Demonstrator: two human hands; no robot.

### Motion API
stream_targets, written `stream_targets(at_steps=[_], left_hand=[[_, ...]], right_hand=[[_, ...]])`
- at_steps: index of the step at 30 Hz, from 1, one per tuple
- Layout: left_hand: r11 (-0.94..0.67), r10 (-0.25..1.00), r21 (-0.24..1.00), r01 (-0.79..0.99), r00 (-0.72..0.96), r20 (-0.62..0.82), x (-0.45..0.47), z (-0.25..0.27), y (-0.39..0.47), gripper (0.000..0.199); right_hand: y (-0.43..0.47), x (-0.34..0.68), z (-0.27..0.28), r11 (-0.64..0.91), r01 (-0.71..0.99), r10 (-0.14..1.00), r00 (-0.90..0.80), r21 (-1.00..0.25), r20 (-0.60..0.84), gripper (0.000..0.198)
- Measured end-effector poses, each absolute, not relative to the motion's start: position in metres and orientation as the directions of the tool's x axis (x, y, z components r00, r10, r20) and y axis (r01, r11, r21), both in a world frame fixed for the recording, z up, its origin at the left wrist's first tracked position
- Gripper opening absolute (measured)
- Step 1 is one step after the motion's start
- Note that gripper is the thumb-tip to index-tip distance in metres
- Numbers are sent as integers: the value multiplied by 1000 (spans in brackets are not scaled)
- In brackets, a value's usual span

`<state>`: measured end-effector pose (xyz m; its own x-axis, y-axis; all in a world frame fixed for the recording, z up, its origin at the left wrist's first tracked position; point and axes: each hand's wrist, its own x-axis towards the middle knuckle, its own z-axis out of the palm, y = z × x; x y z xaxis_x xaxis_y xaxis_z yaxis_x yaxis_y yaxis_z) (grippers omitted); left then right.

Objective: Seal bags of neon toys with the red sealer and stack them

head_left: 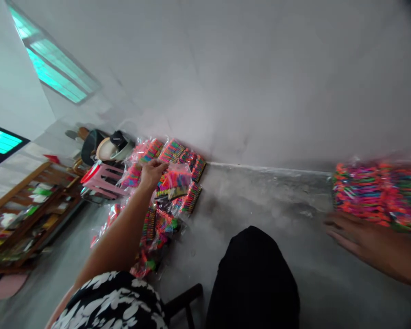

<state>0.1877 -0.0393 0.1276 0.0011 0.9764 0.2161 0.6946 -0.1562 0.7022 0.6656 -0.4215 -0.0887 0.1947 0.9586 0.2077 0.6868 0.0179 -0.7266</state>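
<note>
My left hand [153,172] is closed in a pinch on the top edge of a clear plastic bag [178,180] of small, brightly coloured sticks. That bag hangs over a pile of similar bags [173,151] on the floor by the wall. On the far right, my right hand [352,235] is smeared by motion, its fingers stretched out and nothing seen in them. Just beyond it lies a row of packed orange, pink and green bundles [361,189] against the wall. Whether the hand touches them I cannot tell.
A pink plastic stool [106,179] and stacked basins [106,148] stand behind the pile. A wooden shelf [51,205] with assorted goods runs along the left. Below are my knee [255,278] and a dark chair part [185,297]. Grey concrete floor [253,196] lies between pile and bundles.
</note>
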Motion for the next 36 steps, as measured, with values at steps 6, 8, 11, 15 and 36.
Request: stream_targets(at_steps=[6,8,11,15,36], left_hand=[[-392,890,830,397,392,233,351,167,-167,24],[-368,825,887,279,538,173,410,168,-214,28],[-316,630,937,146,771,92,499,165,-274,33],[-308,268,951,-15,958,102,608,157,-343,30],[-426,-726,836,-345,682,-89,757,-108,-625,57]], right_hand=[[-374,623,48,380,723,844,-15,-577,537,78],[-369,624,86,420,738,781,3,-528,625,92],[-392,657,112,349,792,773,58,-500,632,87],[-475,732,102,121,860,840,177,-495,513,54],[-873,745,-166,-337,-327,-211,940,-883,-268,60]])
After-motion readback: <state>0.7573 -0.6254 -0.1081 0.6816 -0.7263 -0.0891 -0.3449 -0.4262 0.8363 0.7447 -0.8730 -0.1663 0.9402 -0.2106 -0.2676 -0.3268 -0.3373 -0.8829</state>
